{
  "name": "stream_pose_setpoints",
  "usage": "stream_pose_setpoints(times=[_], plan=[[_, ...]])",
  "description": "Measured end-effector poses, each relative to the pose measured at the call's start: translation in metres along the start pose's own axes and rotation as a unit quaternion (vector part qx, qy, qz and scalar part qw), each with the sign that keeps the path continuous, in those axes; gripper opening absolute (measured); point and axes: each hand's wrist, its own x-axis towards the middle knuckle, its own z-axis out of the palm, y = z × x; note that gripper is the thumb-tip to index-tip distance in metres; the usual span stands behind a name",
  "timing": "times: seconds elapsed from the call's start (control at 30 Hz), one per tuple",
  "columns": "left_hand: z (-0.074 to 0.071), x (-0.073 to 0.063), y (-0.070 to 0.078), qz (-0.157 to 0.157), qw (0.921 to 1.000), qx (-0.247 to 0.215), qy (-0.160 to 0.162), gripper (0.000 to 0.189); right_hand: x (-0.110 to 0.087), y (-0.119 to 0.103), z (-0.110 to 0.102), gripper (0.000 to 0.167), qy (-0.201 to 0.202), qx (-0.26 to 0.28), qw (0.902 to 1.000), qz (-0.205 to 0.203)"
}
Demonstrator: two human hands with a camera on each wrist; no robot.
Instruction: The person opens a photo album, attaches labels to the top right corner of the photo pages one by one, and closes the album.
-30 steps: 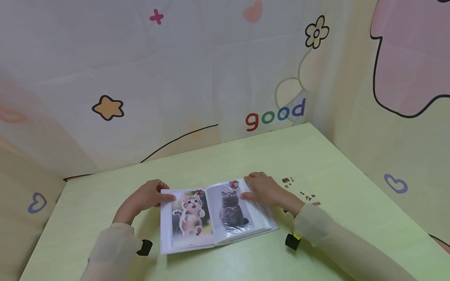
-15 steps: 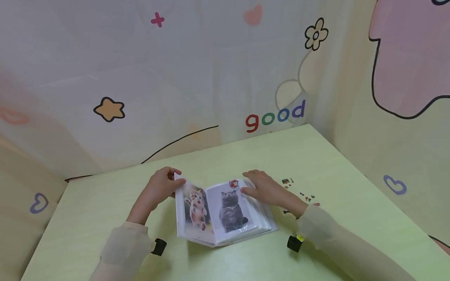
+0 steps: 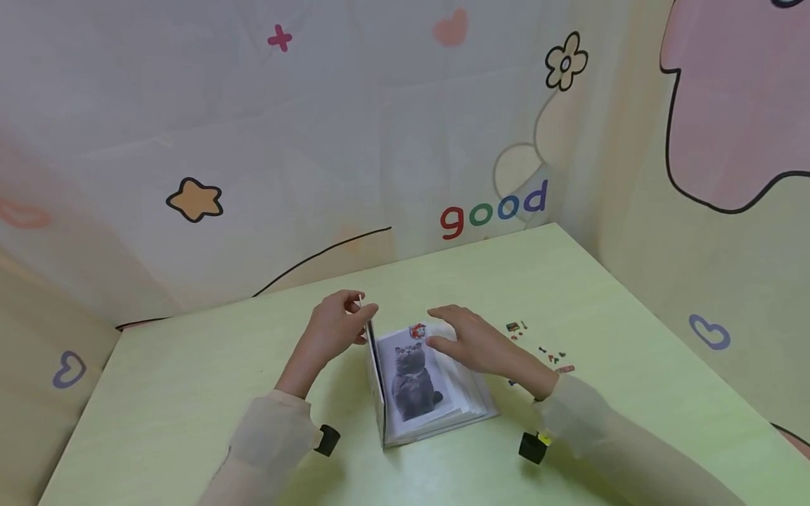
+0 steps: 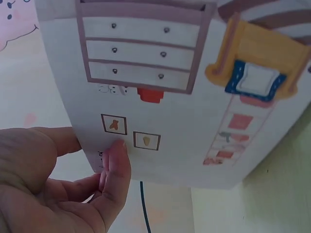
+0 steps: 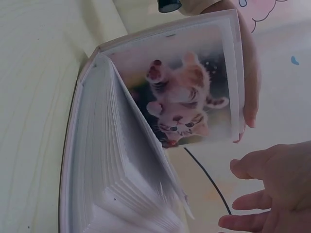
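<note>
A photo album [image 3: 418, 393] lies on the table, its left cover standing upright and its right-hand pages lying flat. A grey cat picture with a small red-capped sticker [image 3: 418, 331] shows on the right page. My left hand [image 3: 335, 325] pinches the far edge of the raised cover between thumb and fingers. In the left wrist view the outside of the cover [image 4: 141, 111] bears drawn furniture. The right wrist view shows a kitten picture [image 5: 182, 97] on its inner side. My right hand [image 3: 474, 341] is held over the album's right far corner, fingers apart, gripping nothing.
Several small stickers [image 3: 553, 357] lie scattered on the table [image 3: 209, 393] right of the album. A patterned cloth wall [image 3: 316, 140] closes off the back. Black wrist cameras [image 3: 533, 448] hang below both sleeves.
My left hand has lifted the left cover from nearly flat to upright and moved right with it, hiding the kitten picture from the head view. The right hand has barely moved.
</note>
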Motion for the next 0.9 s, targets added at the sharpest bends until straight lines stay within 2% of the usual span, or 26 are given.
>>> stream_pose_setpoints(times=[0.2, 0.47, 0.6, 0.7, 0.9], plan=[[0.016, 0.000, 0.007, 0.009, 0.9999, 0.010, 0.005, 0.054, -0.003, -0.001, -0.005, 0.045, 0.008, 0.010, 0.9997, -0.019], [0.031, -0.004, 0.001, 0.036, 0.9940, 0.101, 0.020, 0.047, -0.012, 0.001, -0.006, 0.047, 0.002, 0.044, 0.9988, 0.021], [0.037, -0.014, -0.003, 0.047, 0.9909, 0.122, 0.030, 0.046, -0.018, 0.005, -0.007, 0.049, 0.007, 0.034, 0.9990, 0.027], [0.043, -0.026, -0.008, 0.067, 0.9876, 0.137, 0.037, 0.046, -0.024, 0.007, -0.007, 0.052, 0.010, 0.026, 0.9994, 0.021], [0.052, -0.052, -0.021, 0.121, 0.9734, 0.187, 0.055, 0.052, -0.033, 0.007, -0.003, 0.062, 0.008, -0.006, 0.9999, -0.009]])
